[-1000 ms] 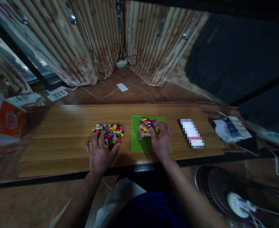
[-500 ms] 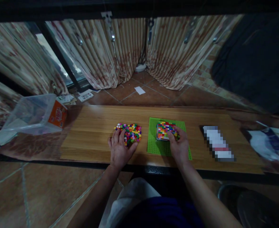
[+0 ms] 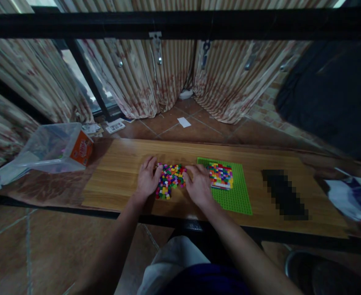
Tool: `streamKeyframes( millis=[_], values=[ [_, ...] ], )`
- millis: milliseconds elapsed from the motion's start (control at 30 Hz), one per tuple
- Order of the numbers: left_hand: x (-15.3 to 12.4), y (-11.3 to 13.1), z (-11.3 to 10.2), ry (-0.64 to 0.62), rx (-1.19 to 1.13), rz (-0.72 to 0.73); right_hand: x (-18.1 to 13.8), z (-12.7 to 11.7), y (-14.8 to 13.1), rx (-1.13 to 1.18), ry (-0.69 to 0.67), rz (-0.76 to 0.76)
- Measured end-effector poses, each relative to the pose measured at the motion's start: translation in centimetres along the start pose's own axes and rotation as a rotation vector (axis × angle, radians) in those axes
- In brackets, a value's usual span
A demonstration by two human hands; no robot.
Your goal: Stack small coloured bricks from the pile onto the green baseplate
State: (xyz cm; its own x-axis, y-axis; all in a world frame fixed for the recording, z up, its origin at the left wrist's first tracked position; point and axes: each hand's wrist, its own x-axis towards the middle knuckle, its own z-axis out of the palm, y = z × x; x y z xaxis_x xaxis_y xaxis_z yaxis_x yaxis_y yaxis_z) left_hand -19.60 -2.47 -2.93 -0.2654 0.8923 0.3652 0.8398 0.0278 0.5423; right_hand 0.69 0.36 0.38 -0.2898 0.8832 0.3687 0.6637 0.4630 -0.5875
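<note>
A loose pile of small multicoloured toy bricks (image 3: pixel 171 177) lies on the wooden board between my hands. My left hand (image 3: pixel 148 176) rests along the pile's left side, fingers stretched forward and thumb against the bricks. On the pile's right side is my right hand (image 3: pixel 198 182), with fingers slightly bent, apart, and touching the edge bricks. No brick shows in its grasp. Just right of that hand, a block built of multicoloured bricks (image 3: pixel 221 175) with a pale lower layer sits on a green studded baseplate (image 3: pixel 237 198). My right hand covers part of the plate's left edge.
A dark pixelated slab (image 3: pixel 286 194) lies on the wooden board (image 3: pixel 112 176) at the right. Farther right are a white and blue packet (image 3: pixel 352 196) and papers. A clear plastic tub (image 3: pixel 57 147) with an orange label stands at the left. Curtains hang behind.
My right hand has left the brick block and moved left to the pile. My left hand has shifted from over the pile to its left side. The view has tilted slightly.
</note>
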Motion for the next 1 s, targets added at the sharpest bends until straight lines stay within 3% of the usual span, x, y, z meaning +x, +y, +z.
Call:
streamKeyframes(
  millis=[233,367,467,600,667,767,867,1000],
  values=[
    [2.2,-0.1,0.9,-0.219,0.031,0.184,2.8,4.3,1.0,-0.040,-0.095,0.073],
    [1.8,0.5,0.9,-0.240,-0.035,0.200,2.4,4.1,1.4,0.150,-0.019,0.118],
    [1.2,1.3,0.3,-0.270,-0.074,0.193,1.9,3.1,1.4,0.431,-0.003,0.233],
    [0.0,3.9,-1.0,-0.230,-0.063,0.113,0.8,1.3,0.8,0.961,-0.073,0.560],
    [-0.7,5.7,-1.4,-0.178,-0.177,0.050,0.1,0.4,0.4,1.131,-0.098,0.647],
    [-1.8,8.3,-1.4,-0.154,-0.475,-0.089,-0.9,-1.0,-0.2,1.209,-0.106,0.630],
    [-2.8,10.0,-0.8,-0.215,-0.751,-0.193,-1.8,-2.2,-0.6,1.155,-0.084,0.529],
    [-4.0,11.3,-0.2,-0.314,-0.914,-0.298,-3.3,-2.9,-0.3,1.081,-0.022,0.472]
  ],
)
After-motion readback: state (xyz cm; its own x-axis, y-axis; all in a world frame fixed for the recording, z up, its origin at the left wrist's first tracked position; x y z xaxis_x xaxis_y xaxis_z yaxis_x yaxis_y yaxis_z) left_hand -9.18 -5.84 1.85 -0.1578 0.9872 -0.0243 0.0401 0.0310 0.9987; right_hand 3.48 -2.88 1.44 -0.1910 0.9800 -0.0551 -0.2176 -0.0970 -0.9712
